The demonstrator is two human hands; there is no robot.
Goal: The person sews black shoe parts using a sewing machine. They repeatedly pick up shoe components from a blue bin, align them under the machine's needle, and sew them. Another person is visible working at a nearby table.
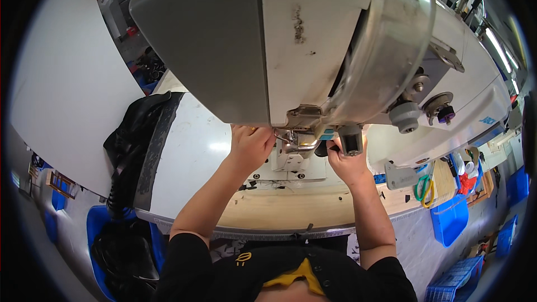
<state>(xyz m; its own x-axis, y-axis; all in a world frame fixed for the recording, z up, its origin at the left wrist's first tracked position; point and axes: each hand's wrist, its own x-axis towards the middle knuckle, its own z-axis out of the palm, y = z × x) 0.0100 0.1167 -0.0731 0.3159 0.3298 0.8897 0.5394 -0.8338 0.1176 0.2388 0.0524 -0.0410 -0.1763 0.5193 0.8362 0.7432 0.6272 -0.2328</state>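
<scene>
Hanging over the left end of the white-topped bench [187, 159] are glossy black pieces of soft, leather-like material [134, 128]. Below them, a blue plastic bin [98, 221] holds more shiny black material [123, 251]. Farther right, the bare left hand [253, 146] reaches in with its fingers curled, just beside the needle area; its fingertips are hidden under the machine head, so I cannot tell whether it grips anything. Above it looms the large grey-and-white sewing machine [319, 33], filling the upper middle. Under its head, between the two hands, sits the shiny metal presser-foot assembly [300, 144]. A pale wooden strip [279, 204] runs along the bench's front edge, near the person's black shirt [268, 265]. Right of the presser-foot assembly, the bare right hand [348, 166] has bent fingers at a small, dark piece [321, 149], which lies between that hand and the metal parts; a grey cylindrical knob [351, 141] covers part of the hand, so I cannot tell how firmly it holds. Farther right are scissors with green and yellow handles [432, 191], then a blue plastic tray [452, 222] and, lower down, a blue slatted crate [454, 284].
</scene>
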